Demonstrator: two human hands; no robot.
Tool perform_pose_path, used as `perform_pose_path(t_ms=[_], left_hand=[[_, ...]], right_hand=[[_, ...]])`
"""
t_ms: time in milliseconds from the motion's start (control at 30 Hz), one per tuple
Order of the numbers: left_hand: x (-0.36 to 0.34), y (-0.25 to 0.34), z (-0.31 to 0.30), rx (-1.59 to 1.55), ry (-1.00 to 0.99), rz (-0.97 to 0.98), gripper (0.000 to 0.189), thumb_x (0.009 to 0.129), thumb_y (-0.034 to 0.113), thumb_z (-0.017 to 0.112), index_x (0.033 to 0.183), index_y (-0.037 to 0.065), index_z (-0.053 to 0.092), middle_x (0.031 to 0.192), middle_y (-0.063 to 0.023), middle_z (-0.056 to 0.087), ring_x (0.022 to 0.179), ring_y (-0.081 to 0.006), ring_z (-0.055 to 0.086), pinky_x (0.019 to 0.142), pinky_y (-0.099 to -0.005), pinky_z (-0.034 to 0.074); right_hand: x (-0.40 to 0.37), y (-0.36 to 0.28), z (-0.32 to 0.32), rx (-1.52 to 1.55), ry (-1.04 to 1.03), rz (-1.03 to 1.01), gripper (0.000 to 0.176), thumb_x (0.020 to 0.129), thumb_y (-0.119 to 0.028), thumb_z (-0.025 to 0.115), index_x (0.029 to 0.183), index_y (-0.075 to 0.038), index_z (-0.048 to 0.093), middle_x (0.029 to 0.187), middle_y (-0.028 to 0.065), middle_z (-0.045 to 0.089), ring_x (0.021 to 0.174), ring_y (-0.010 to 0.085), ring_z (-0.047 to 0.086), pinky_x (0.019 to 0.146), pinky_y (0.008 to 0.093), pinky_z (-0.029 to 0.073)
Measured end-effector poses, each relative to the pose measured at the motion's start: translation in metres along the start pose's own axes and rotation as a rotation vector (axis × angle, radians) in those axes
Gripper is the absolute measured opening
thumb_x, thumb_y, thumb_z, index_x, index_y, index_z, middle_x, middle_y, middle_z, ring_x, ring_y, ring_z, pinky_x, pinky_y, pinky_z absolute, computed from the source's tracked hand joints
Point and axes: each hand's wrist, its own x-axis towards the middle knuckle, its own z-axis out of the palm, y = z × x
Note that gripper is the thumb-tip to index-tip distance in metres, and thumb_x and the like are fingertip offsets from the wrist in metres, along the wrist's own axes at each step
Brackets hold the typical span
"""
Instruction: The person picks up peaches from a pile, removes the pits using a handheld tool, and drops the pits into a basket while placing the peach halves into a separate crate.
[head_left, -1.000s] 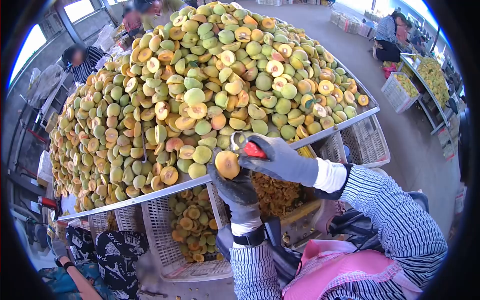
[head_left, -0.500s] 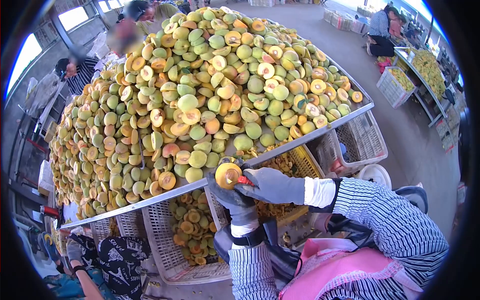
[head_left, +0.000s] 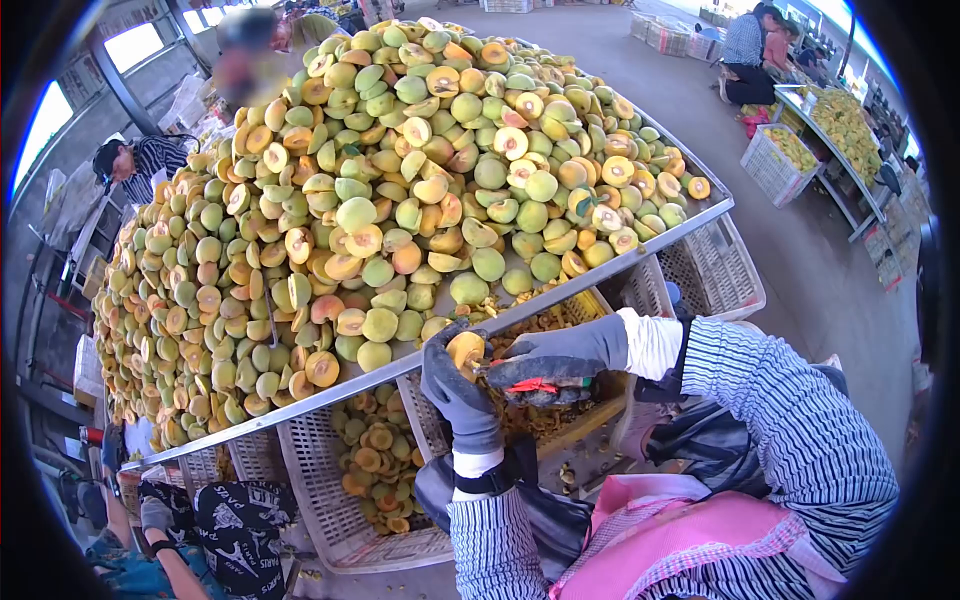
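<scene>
My left hand (head_left: 458, 398), in a grey glove, holds a peach half (head_left: 465, 349) just in front of the table's metal edge. Its yellow cut face shows between the fingers. Closed around a red-handled tool (head_left: 533, 385), my right hand (head_left: 565, 352) is also gloved in grey. The tool's thin tip meets the peach half; its exact shape is hard to make out. Beneath both hands stands a yellow crate (head_left: 612, 402) with peach scraps in it. A large heap of halved peaches (head_left: 400, 200) covers the sloping table beyond.
A white crate (head_left: 300, 480) holding peach halves stands below the table edge (head_left: 300, 397) at left. Another white crate (head_left: 745, 260) is to the right. One co-worker's patterned trousers (head_left: 240, 530) show at lower left. Other people sit at a second fruit table (head_left: 845, 130).
The peach half has tilted in my left hand. My right hand has turned and moved slightly right, showing more of the red handle. The whole view has shifted a little.
</scene>
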Motion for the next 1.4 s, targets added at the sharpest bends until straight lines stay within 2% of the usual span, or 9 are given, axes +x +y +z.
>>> perform_pose_path(t_ms=[267, 367, 433, 467, 633, 767, 833, 867, 1400], left_hand=[[-0.010, -0.001, 0.012, -0.090, -0.225, -0.330, 0.038, 0.101, 0.027, 0.044, 0.098, -0.004, 0.066, 0.087, -0.0105, 0.067, 0.080, -0.0211, 0.064, 0.075, -0.0323, 0.052], [-0.028, -0.037, 0.021, -0.422, -0.133, -0.504, 0.036, 0.101, 0.028, 0.048, 0.107, -0.004, 0.063, 0.093, -0.0096, 0.067, 0.082, -0.0213, 0.065, 0.075, -0.0329, 0.053], [-0.050, -0.042, 0.034, -0.209, 0.141, -0.049, 0.035, 0.100, 0.027, 0.052, 0.118, -0.003, 0.055, 0.105, -0.0115, 0.063, 0.085, -0.0215, 0.064, 0.073, -0.0337, 0.056], [-0.047, -0.032, 0.024, -0.879, 0.111, -0.597, 0.035, 0.098, 0.022, 0.055, 0.124, 0.001, 0.048, 0.115, -0.0128, 0.058, 0.089, -0.0219, 0.063, 0.074, -0.0355, 0.058], [-0.041, 0.008, 0.015, -0.202, -0.053, -0.193, 0.044, 0.096, 0.037, 0.056, 0.128, 0.008, 0.046, 0.112, -0.0111, 0.059, 0.089, -0.0238, 0.064, 0.068, -0.0365, 0.060], [-0.023, 0.076, 0.019, -0.752, -0.077, -0.847, 0.046, 0.092, 0.046, 0.062, 0.113, 0.005, 0.059, 0.093, -0.0080, 0.061, 0.084, -0.0178, 0.063, 0.070, -0.0381, 0.057], [-0.017, 0.078, 0.024, 0.328, -0.621, 0.080, 0.063, 0.097, 0.058, 0.044, 0.121, 0.002, 0.057, 0.097, -0.0083, 0.062, 0.090, -0.0192, 0.063, 0.075, -0.0359, 0.057], [-0.026, 0.086, 0.032, -0.331, -0.427, -0.254, 0.051, 0.102, 0.044, 0.043, 0.126, 0.000, 0.055, 0.104, -0.0084, 0.060, 0.096, -0.0186, 0.061, 0.080, -0.0332, 0.056], [-0.065, 0.122, 0.037, -0.988, -0.045, -0.606, 0.069, 0.089, 0.005, 0.066, 0.146, 0.001, 0.029, 0.130, -0.0173, 0.052, 0.115, -0.0259, 0.057, 0.097, -0.0387, 0.049]], right_hand=[[-0.014, 0.012, -0.011, -1.237, 0.362, -0.083, 0.045, 0.092, -0.045, 0.055, 0.086, -0.001, 0.062, 0.073, 0.0131, 0.067, 0.066, 0.0314, 0.066, 0.064, 0.0428, 0.052], [-0.024, 0.012, -0.008, -0.717, 0.260, 0.086, 0.043, 0.091, -0.044, 0.056, 0.092, -0.003, 0.065, 0.079, 0.0157, 0.069, 0.076, 0.0356, 0.067, 0.070, 0.0462, 0.052], [-0.038, 0.012, -0.001, -0.648, 0.234, 0.001, 0.042, 0.090, -0.045, 0.056, 0.092, -0.004, 0.065, 0.081, 0.0177, 0.069, 0.079, 0.0374, 0.068, 0.070, 0.0486, 0.052], [-0.039, 0.025, 0.004, -0.895, 0.285, -0.016, 0.044, 0.090, -0.047, 0.056, 0.090, -0.004, 0.063, 0.081, 0.0177, 0.069, 0.078, 0.0374, 0.068, 0.069, 0.0491, 0.052], [-0.066, 0.028, 0.006, -1.124, 0.480, -0.135, 0.049, 0.089, -0.052, 0.059, 0.112, -0.010, 0.054, 0.076, 0.0175, 0.066, 0.073, 0.0400, 0.066, 0.064, 0.0494, 0.051], [-0.075, 0.001, -0.004, -1.031, 0.665, -0.427, 0.056, 0.081, -0.047, 0.070, 0.118, -0.008, 0.051, 0.082, 0.0184, 0.066, 0.072, 0.0382, 0.067, 0.064, 0.0476, 0.052], [-0.083, -0.012, -0.006, -0.816, 0.672, -0.418, 0.054, 0.082, -0.044, 0.070, 0.116, -0.007, 0.051, 0.080, 0.0169, 0.065, 0.069, 0.0348, 0.066, 0.062, 0.0448, 0.052], [-0.088, -0.019, -0.006, -0.610, 0.653, -0.405, 0.052, 0.082, -0.042, 0.071, 0.114, -0.006, 0.051, 0.078, 0.0153, 0.064, 0.066, 0.0313, 0.066, 0.059, 0.0419, 0.052], [-0.098, 0.025, 0.002, 0.096, 0.418, -0.365, 0.034, 0.083, -0.031, 0.065, 0.094, 0.001, 0.058, 0.068, 0.0114, 0.063, 0.055, 0.0247, 0.064, 0.046, 0.0370, 0.047]])
